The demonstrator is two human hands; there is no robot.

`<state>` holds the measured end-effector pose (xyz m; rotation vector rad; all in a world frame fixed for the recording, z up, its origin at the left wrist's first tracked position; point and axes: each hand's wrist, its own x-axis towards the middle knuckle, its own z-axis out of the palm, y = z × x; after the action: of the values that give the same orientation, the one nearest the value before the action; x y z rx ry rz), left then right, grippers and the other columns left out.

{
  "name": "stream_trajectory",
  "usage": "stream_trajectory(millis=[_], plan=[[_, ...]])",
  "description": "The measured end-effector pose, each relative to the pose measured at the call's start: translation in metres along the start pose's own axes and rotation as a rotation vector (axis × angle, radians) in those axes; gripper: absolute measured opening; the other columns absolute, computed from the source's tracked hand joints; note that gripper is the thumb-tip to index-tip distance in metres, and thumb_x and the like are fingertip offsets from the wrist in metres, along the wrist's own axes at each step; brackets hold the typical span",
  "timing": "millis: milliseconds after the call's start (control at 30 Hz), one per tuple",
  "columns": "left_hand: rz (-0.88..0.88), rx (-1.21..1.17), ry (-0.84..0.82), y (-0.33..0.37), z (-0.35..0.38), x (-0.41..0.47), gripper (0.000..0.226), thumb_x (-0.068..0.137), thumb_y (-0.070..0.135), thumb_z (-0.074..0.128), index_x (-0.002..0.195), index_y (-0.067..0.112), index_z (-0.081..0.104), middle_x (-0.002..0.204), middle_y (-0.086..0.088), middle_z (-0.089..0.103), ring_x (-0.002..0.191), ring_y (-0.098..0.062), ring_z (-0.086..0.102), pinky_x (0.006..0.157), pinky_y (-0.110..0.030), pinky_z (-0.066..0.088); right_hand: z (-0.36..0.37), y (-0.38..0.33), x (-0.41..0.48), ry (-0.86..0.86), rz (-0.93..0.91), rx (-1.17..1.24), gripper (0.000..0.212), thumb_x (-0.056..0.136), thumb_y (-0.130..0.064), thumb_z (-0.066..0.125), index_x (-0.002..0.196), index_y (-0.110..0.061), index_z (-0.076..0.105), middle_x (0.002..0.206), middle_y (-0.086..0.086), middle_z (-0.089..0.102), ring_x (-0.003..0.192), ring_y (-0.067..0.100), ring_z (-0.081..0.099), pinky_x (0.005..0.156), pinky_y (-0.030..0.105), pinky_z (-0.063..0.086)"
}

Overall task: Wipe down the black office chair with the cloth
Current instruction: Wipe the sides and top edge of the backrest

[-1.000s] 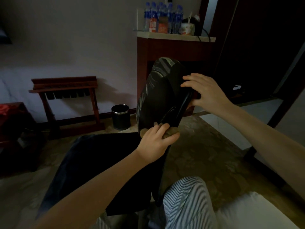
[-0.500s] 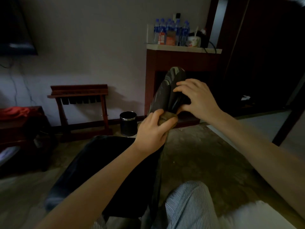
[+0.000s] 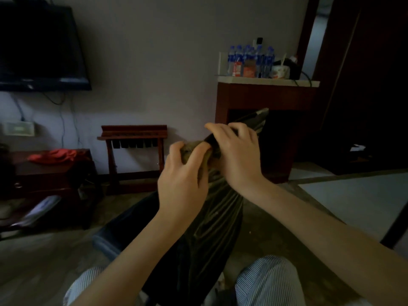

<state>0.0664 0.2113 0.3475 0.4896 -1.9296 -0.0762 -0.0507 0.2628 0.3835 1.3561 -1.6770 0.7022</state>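
Chair: backrest edge-on btwn your knees.
Cloth: bunched in your L hand, fingers curled round it, pressed to the backrest's upper edge for rubbing.
R hand: grips the same edge just beside the cloth, prob. to steady it.
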Motion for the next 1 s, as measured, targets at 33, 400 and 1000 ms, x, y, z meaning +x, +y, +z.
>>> stream_trajectory(millis=[33, 400, 1000], plan=[[-0.031, 0.018, 0.008, -0.001, -0.008, -0.001, 0.036, 0.084, 0.017, 0.055, 0.120, 0.016, 0.054, 0.117, -0.016, 0.049, 0.086, -0.023, 0.056, 0.060, -0.021, 0.043, 0.000, -0.013, 0.001, 0.017, 0.021, 0.005, 0.045, 0.073, -0.014, 0.075, 0.117, -0.014, 0.062, 0.109, 0.003, 0.068, 0.103, 0.033, 0.058, 0.085, 0.044, 0.046], [-0.282, 0.269, 0.108, -0.034, -0.074, 0.008, 0.033, 0.091, 0.024, 0.051, 0.124, 0.023, 0.048, 0.113, -0.008, 0.043, 0.072, -0.014, 0.039, 0.050, -0.014, 0.020, -0.017, -0.077, 0.028, -0.225, -0.118, 0.136, 0.054, 0.083, -0.036, 0.066, 0.131, -0.021, 0.048, 0.130, -0.001, 0.052, 0.120, 0.026, 0.043, 0.099, 0.041, 0.029], [-0.538, 0.092, 0.173, -0.102, -0.109, 0.039, 0.020, 0.096, 0.022, 0.048, 0.114, 0.023, 0.055, 0.113, -0.004, 0.042, 0.071, -0.002, 0.044, 0.062, -0.013, 0.035, 0.000, -0.048, 0.081, -0.413, 0.010, 0.191, 0.030, 0.085, -0.028, 0.068, 0.111, -0.017, 0.061, 0.106, 0.000, 0.061, 0.098, 0.019, 0.054, 0.070, 0.028, 0.034]])
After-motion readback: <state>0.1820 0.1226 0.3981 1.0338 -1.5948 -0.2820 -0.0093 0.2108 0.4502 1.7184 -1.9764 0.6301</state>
